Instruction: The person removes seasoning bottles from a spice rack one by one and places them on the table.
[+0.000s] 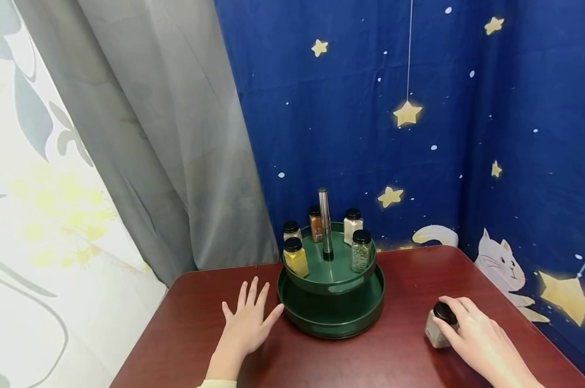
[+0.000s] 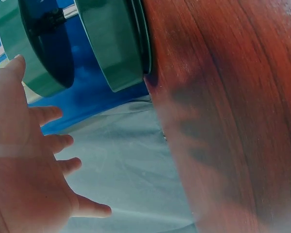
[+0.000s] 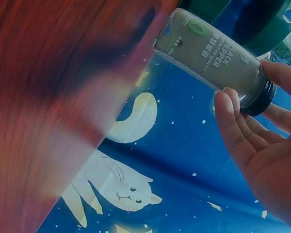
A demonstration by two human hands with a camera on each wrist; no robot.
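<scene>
My right hand (image 1: 481,334) grips a black pepper jar (image 1: 435,330) around its black lid, at the right of the table. In the right wrist view the jar (image 3: 211,53) is clear-sided, with grey-brown powder inside and a printed label; it leans at a slant, and a shadow falls on the wood. My left hand (image 1: 246,326) is spread with fingers apart, left of a green two-tier rack (image 1: 333,330), thumb close to its lower tray. On the upper tray stand several black-lidded spice jars, among them a yellow one (image 1: 296,260) and a green herb one (image 1: 361,253).
A metal post (image 1: 325,223) rises from the middle of the rack. The dark red table (image 1: 370,361) has rounded back corners. Behind it hang a grey curtain (image 1: 215,161) and a blue star-patterned curtain (image 1: 341,129) with a cat print.
</scene>
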